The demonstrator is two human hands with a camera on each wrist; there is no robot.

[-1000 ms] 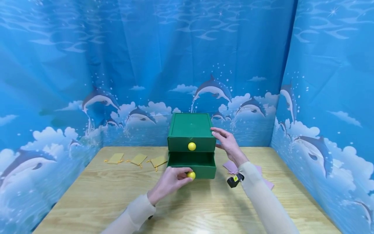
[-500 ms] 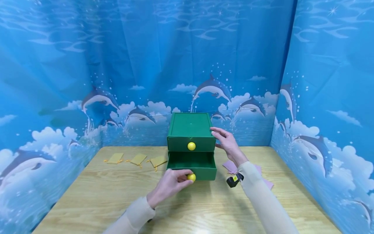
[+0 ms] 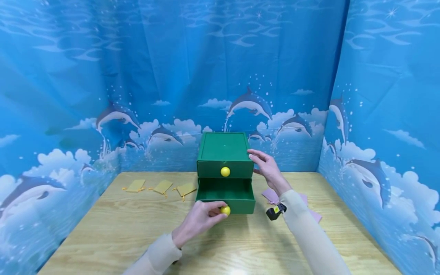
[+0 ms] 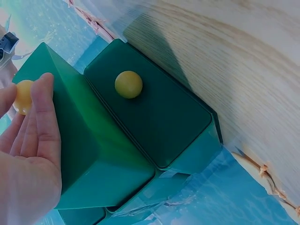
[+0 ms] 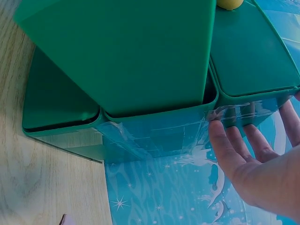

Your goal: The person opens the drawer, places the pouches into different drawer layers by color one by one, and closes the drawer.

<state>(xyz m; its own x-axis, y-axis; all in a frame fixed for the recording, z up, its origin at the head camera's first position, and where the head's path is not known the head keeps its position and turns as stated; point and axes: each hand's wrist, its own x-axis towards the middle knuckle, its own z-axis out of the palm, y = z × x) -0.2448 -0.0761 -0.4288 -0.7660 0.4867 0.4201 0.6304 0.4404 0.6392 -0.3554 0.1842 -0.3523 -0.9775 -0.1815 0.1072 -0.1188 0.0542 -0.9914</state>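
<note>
A green drawer cabinet (image 3: 225, 147) with round yellow knobs stands at the back of the table. Its middle drawer (image 3: 242, 206) is pulled out, and the part of its inside that shows is bare. My left hand (image 3: 201, 217) pinches that drawer's yellow knob (image 3: 225, 210) between thumb and fingers. Above it the top drawer (image 3: 209, 169) is closed. Below, the bottom drawer (image 4: 159, 117) is closed too, seen in the left wrist view. My right hand (image 3: 269, 170) rests with extended fingers (image 5: 227, 145) against the cabinet's right side, near the top front corner.
Several small yellow drawstring pouches (image 3: 163, 187) lie in a row on the wooden table (image 3: 137, 229), left of the cabinet. Pink pouches (image 3: 270, 195) lie to the right, partly behind my right forearm. A blue dolphin-print curtain (image 3: 172, 76) surrounds the table.
The middle drawer has slid a little farther out toward me, with my left hand moving along on its knob. My right hand stays at the cabinet's side.
</note>
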